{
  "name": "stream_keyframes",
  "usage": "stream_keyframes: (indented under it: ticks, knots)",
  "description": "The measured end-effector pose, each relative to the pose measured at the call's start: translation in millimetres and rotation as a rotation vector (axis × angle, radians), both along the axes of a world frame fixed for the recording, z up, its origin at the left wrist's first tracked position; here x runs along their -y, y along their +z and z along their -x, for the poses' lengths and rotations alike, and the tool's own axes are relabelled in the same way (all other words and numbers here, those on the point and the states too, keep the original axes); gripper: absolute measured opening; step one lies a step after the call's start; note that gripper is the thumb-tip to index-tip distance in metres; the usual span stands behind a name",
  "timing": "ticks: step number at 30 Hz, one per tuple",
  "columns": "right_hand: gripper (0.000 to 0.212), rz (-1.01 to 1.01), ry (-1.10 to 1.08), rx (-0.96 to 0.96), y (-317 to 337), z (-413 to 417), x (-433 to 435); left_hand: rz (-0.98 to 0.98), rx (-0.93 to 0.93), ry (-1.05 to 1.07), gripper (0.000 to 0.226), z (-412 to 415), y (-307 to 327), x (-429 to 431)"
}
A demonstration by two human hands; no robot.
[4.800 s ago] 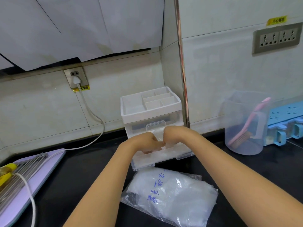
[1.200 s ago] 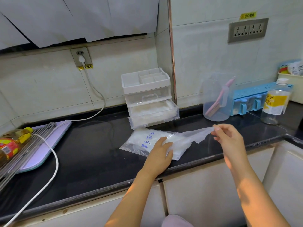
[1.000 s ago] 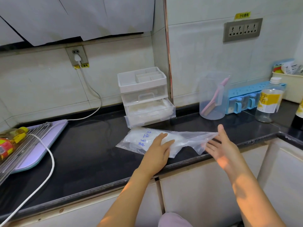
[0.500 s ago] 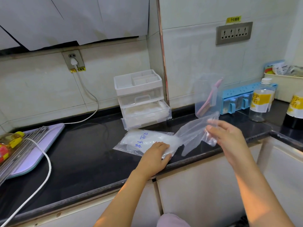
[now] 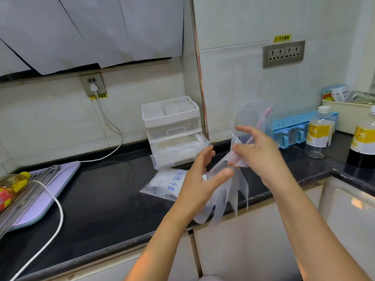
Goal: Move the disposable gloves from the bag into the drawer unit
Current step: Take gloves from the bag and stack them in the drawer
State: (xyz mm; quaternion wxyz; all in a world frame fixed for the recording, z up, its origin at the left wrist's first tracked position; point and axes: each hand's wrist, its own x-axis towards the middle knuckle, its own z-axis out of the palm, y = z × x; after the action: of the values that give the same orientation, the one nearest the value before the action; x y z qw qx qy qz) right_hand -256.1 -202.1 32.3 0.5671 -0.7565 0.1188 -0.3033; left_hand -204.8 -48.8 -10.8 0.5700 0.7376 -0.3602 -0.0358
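Observation:
A clear plastic disposable glove hangs in the air above the counter's front edge, its fingers pointing down. My right hand pinches the glove's upper end between thumb and fingers. Just left of it is my left hand, with relaxed fingers and its thumb touching the glove. The bag of gloves, clear with blue writing, lies flat on the black counter behind my left hand. The white and clear drawer unit stands at the wall. Its lower drawer is pulled out and holds a layer of gloves.
A clear jug with a pink brush stands right of the unit, then a blue rack and two yellow-labelled bottles. At left lie a lilac board with metal rods and a white cable. The counter edge runs in front.
My right hand has drawn the glove clear of the bag and raised it. My left hand has left the bag and come up to the hanging glove.

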Motion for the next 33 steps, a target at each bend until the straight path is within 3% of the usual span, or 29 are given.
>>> stream_keyframes:
  ticks: [3,5,8,11,13,17,20,22,24,28,30,33]
  knots:
    - [0.046,0.058,0.031,-0.017,3,-10,-12,-0.095,0.082,0.079,0.066,3,6,-2]
    - [0.045,-0.046,0.129,0.008,6,-12,-16,-0.117,0.131,0.145,0.050,0,7,-5]
    - [0.064,-0.224,0.377,0.098,10,-11,-12,-0.034,-0.094,0.105,0.039,-8,16,-17]
    - [0.094,-0.086,0.446,0.089,11,-17,0,-0.027,-0.253,-0.021,0.046,-16,27,-32]
    - [0.099,-0.027,0.477,-0.015,11,-27,7,-0.071,-0.249,-0.094,0.048,-23,32,-41]
    - [0.074,0.143,0.589,-0.253,11,-50,14,-0.152,-0.259,-0.180,0.045,-39,39,-52]
    - [0.036,0.177,0.634,-0.168,18,-65,8,-0.227,-0.282,-0.233,0.035,-54,43,-58]
    - [0.023,0.208,0.603,-0.126,24,-77,6,-0.269,-0.247,-0.179,0.024,-65,43,-62]
    - [0.027,0.297,0.595,-0.152,30,-84,6,-0.228,-0.279,-0.073,0.019,-76,42,-64]
    - [0.065,0.577,0.821,-0.471,25,-87,3,-0.127,-0.376,-0.006,0.015,-93,36,-63]
    - [0.054,0.543,0.863,-0.507,12,-91,-2,-0.146,-0.375,0.003,0.015,-102,31,-62]
    - [0.037,0.379,0.726,-0.402,-6,-103,-3,-0.176,-0.362,0.036,0.012,-110,27,-58]
